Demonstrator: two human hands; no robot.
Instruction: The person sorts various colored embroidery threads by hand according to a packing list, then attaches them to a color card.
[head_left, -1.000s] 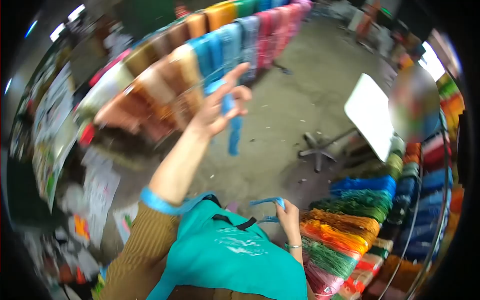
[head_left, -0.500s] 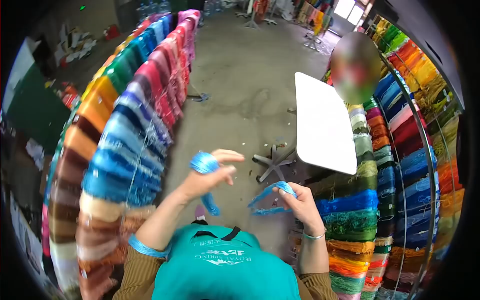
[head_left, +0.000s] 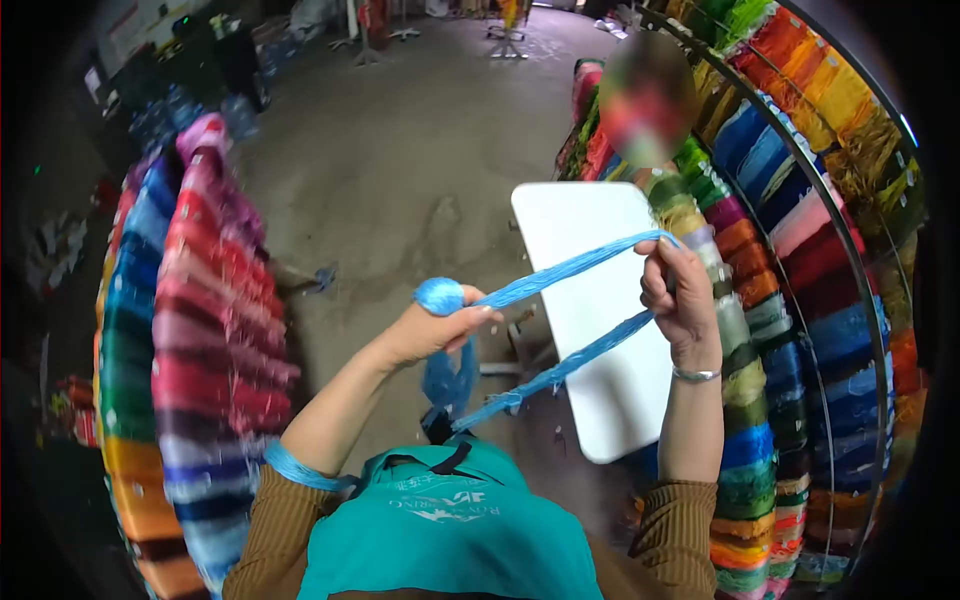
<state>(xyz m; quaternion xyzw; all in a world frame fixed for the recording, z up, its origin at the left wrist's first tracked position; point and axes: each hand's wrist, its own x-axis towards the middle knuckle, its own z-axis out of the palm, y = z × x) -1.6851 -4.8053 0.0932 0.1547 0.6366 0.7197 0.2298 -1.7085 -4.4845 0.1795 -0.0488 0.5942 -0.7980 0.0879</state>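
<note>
Wrapped around the fingers of my left hand (head_left: 425, 330) is a bundle of bright blue thread (head_left: 438, 296). My left thumb and fingers pinch the near end of a stretched blue skein (head_left: 570, 270). Out to the right, my right hand (head_left: 680, 290) is closed on the skein's far end, which loops over its fingers. The loop's lower strand runs from there down toward my apron (head_left: 450, 530). More blue thread hangs below my left hand, partly hidden by it. Another blue band (head_left: 300, 470) circles my left forearm near the elbow.
A white table (head_left: 590, 320) on a wheeled base stands under the stretched skein. Racks of coloured skeins line both sides, reds on the left rack (head_left: 215, 310) and mixed colours on the right rack (head_left: 740, 390). A person (head_left: 648, 95) is beyond the table.
My right hand has risen and moved right, drawing the slack blue loop out long. My left fingers have closed on the strand. The view has turned to the right.
</note>
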